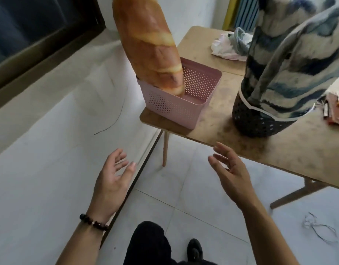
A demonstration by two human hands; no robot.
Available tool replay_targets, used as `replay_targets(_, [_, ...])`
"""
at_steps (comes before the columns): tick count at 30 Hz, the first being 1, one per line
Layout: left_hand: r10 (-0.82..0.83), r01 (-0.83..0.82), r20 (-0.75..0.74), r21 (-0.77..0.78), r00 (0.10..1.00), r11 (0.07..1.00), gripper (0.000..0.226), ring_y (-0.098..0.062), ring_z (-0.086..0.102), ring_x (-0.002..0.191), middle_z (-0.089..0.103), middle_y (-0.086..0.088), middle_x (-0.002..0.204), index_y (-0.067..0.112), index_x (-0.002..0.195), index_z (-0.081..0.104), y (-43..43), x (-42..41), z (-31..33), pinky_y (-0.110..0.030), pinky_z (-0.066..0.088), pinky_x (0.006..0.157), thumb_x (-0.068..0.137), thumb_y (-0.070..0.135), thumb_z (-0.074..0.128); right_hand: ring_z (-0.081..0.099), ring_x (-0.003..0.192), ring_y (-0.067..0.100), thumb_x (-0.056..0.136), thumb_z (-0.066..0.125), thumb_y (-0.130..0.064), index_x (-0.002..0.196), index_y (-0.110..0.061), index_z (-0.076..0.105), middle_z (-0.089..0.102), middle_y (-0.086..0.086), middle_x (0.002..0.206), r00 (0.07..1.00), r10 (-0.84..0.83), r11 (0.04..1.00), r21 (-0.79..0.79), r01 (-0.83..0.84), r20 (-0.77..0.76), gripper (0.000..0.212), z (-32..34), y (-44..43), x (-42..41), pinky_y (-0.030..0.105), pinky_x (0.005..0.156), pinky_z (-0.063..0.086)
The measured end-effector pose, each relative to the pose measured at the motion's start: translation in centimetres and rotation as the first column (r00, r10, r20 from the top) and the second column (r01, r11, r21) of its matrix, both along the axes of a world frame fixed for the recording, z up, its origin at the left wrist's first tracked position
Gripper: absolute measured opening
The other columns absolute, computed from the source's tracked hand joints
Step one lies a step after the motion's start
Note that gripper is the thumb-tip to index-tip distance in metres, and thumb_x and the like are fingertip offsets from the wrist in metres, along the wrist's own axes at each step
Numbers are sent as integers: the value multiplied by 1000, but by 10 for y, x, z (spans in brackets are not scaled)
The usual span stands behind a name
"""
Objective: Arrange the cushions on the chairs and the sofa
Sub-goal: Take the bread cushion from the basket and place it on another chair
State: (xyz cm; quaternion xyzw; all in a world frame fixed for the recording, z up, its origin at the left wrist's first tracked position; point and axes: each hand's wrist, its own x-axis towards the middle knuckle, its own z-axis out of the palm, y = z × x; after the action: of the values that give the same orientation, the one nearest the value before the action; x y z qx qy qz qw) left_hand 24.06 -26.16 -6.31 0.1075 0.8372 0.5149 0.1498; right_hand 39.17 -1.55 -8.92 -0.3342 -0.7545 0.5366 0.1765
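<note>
A long bread-shaped cushion [149, 43] stands on end in a pink perforated basket [172, 109] at the near left corner of a wooden table [241, 142]. A blue-and-cream patterned cushion [291, 60] sticks up out of a black perforated basket [254, 121] to the right. My left hand [111, 180] and my right hand [231, 173] are both open, palms facing each other, held below the table's front edge and touching nothing. A bead bracelet is on my left wrist.
A white wall [50, 150] with a dark window frame [40, 44] runs along the left. Crumpled cloth [231, 46] lies at the table's far side, books and a pen [335, 109] at the right. Wire [319, 228] lies on the tiled floor. My dark-trousered leg and shoe [194, 251] are below.
</note>
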Motion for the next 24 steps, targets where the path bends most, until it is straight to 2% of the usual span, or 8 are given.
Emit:
replay_targets(3, [-7,6,43,22,999,1000,55,-9,57,123,54,7,139,22,146,42,17,-77,-20,-12,43,86,96,26,63,58,124,10,96,64,-31,144,-26,49,56,-8,142,1000,-21,1000,-16,21,15,51,-10,11,-78,13,84,50])
replay_targets(8, [-142,139,101,31,985,990,57,-10,56,125,53,6,143,24,147,41,61,-214,-41,-25,45,98,95,29,65,61,118,8,95,67,-25,145,-25,49,61,-8,131,990,-140,988,-58,141,22,53,-27,23,-195,30,94,57])
replay_targets(12, [-181,165,119,132,976,977,61,-9,58,121,59,8,133,25,139,50,107,-302,-25,-46,48,107,85,50,62,60,120,4,95,68,-26,146,-25,48,61,-11,132,987,-156,986,-52,157,20,55,-19,34,-265,25,90,58])
replay_targets(15, [-129,81,170,265,977,961,58,-9,51,130,53,8,142,24,146,46,149,-347,-14,-48,43,111,96,53,52,55,125,1,91,72,-35,149,-30,43,55,-11,141,983,-182,983,4,182,28,65,-12,51,-304,20,93,54])
replay_targets(18, [-95,-19,290,368,952,930,61,-7,46,136,49,10,150,32,149,43,189,-384,-8,-46,40,114,95,61,34,51,129,0,82,76,-48,157,-30,28,45,-9,151,981,-191,982,-4,191,26,91,-15,68,-338,23,98,51])
replay_targets(20, [-132,5,276,417,952,909,41,-2,51,129,58,23,136,46,133,53,211,-397,-3,-41,42,110,102,57,28,42,138,3,74,78,-60,160,-32,14,30,-7,159,983,-183,983,30,182,36,111,-19,72,-358,34,109,47])
replay_targets(22, [-147,10,267,456,953,890,35,-1,58,118,65,30,117,47,113,61,228,-399,5,-39,45,106,105,51,28,18,152,9,65,79,-72,160,-36,-2,9,-11,166,985,-155,986,75,149,82,130,-23,74,-373,45,123,29])
replay_targets(24, [-174,53,224,458,959,887,35,-4,58,122,66,25,121,43,115,63,244,-395,10,-43,45,111,101,56,33,-6,156,10,52,80,-78,155,-41,-19,-14,-15,166,986,-142,989,64,137,87,147,-22,77,-381,43,127,11])
